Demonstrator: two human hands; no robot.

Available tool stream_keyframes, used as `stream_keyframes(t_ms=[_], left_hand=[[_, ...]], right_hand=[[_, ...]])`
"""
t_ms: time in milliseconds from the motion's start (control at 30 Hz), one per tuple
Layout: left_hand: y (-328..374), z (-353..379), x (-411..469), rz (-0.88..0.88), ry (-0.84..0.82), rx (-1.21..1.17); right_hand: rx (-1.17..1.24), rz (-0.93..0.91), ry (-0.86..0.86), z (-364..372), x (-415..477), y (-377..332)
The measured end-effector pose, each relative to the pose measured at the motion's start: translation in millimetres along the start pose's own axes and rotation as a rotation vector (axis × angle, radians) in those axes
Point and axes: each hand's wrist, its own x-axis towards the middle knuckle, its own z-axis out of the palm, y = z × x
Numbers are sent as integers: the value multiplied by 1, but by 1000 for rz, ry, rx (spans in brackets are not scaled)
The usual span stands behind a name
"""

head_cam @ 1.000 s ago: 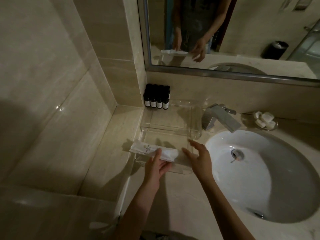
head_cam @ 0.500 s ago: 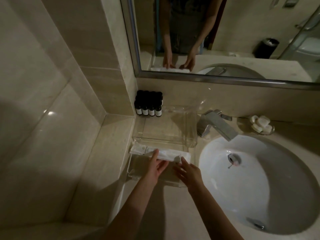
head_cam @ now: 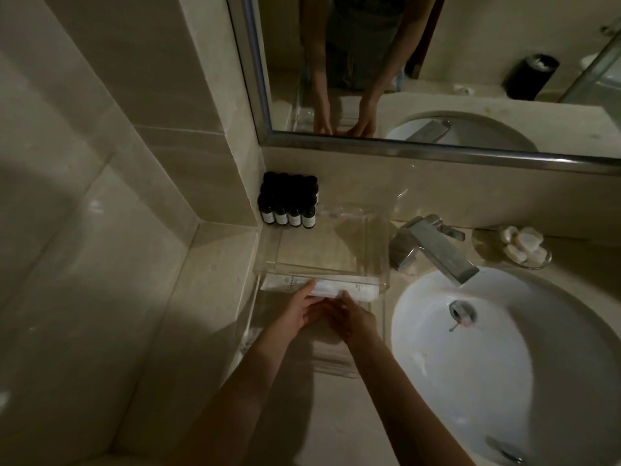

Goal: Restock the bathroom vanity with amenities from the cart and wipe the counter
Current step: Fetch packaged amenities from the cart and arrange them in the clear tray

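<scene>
- Both forearms bare, reaching forward from the lower edge and converging.
- left hand [head_cam: 300, 309]: palm down, fingers stretched forward, nearly straight.
- right hand [head_cam: 358, 319]: palm down, just beside the left, fingers loosely extended, index foremost.

packet [head_cam: 356, 291] print: unreadable | sink [head_cam: 437, 364]: cut off at right edge | bottles [head_cam: 288, 213]: labels perhaps too small to read
</scene>
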Motion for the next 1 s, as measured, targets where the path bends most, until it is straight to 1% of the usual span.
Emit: stream_keyframes(t_ms=[100,200,267,367,467,567,667,767,1000], left_hand=[[4,-7,-2,-12,-14,121],[4,-12,-1,6,52,178],[4,-15,0,29,108,86],[4,-21,2,111,181,-144],[5,-25,3,176,264,-295],[7,-23,3,185,302,-420],[8,-20,3,168,322,-466],[5,-17,4,209,357,-465],[-2,-18,7,198,323,-527]], right_hand=[[72,20,11,5,4,3],[60,49,47,8,5,0],[59,58,77,10,6,-2],[78,33,87,12,4,-2],[12,-8,120,10,2,1],[-12,-33,147,6,0,2],[-14,-42,135,7,-2,1],[5,-47,132,8,-1,1],[-27,-134,140,7,0,3]])
